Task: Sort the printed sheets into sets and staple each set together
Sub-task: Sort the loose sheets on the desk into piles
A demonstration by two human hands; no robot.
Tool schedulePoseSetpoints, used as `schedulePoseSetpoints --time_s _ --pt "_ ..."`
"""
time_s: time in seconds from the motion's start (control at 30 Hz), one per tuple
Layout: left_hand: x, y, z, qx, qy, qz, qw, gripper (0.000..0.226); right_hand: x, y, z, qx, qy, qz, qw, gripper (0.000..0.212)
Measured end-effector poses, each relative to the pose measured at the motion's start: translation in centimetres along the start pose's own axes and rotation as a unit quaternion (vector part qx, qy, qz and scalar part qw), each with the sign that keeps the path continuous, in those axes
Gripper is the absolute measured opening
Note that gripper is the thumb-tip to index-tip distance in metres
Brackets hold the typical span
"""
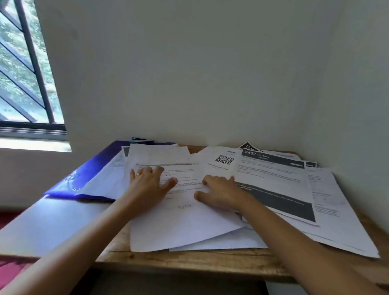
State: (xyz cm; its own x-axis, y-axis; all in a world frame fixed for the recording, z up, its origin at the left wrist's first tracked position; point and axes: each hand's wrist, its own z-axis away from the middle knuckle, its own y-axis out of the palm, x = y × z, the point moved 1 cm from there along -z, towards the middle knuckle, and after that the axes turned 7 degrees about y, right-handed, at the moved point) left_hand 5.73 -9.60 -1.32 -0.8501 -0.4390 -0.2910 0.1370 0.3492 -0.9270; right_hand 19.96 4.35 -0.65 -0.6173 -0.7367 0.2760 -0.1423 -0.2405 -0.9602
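Note:
Several printed sheets lie spread and overlapping across a wooden desk. On top in the middle is a white sheet with lines of text. My left hand rests flat on its upper left part, fingers spread. My right hand lies on its right part, fingers loosely bent on the paper. To the right lies a sheet with dark bands and the number 2437. Behind it is a sheet with a QR code. A small dark stapler-like object peeks out at the back, mostly hidden.
A blue folder lies under the sheets at the left. A pale board extends off the desk's left side. White walls close in behind and to the right. A barred window is at the upper left.

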Motion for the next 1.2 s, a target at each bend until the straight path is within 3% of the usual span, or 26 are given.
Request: schedulePoseSetpoints --time_s 0.17,0.33,0.5,0.63,0.87,1.2 --pt "2.0 -0.5 0.7 -0.076 -0.081 0.046 0.993 0.075 0.9 1.6 1.9 -0.033 -0.019 -0.005 0.999 0.052" --pt "4.3 0.4 0.3 -0.062 -0.159 0.103 0.98 0.098 1.3 3.1 2.6 -0.062 -0.024 -0.021 0.998 0.052" --pt "4.9 0.3 0.5 -0.137 -0.125 0.143 0.972 0.093 0.7 1.7 3.6 -0.102 -0.046 -0.095 0.989 0.048" --pt "4.9 -0.2 0.4 -0.194 -0.099 0.125 0.968 0.077 -2.0 -0.7 4.0 -0.158 -0.015 -0.116 0.98 0.054" --pt "4.5 -1.2 0.1 -0.225 -0.081 0.118 0.964 0.063 -6.6 -0.6 3.1 -0.108 0.054 -0.07 0.99 0.064" --pt "5.4 -2.2 -0.2 -0.24 -0.059 0.173 0.954 0.056 -7.0 0.1 2.1 -0.069 0.093 0.013 0.993 0.05"
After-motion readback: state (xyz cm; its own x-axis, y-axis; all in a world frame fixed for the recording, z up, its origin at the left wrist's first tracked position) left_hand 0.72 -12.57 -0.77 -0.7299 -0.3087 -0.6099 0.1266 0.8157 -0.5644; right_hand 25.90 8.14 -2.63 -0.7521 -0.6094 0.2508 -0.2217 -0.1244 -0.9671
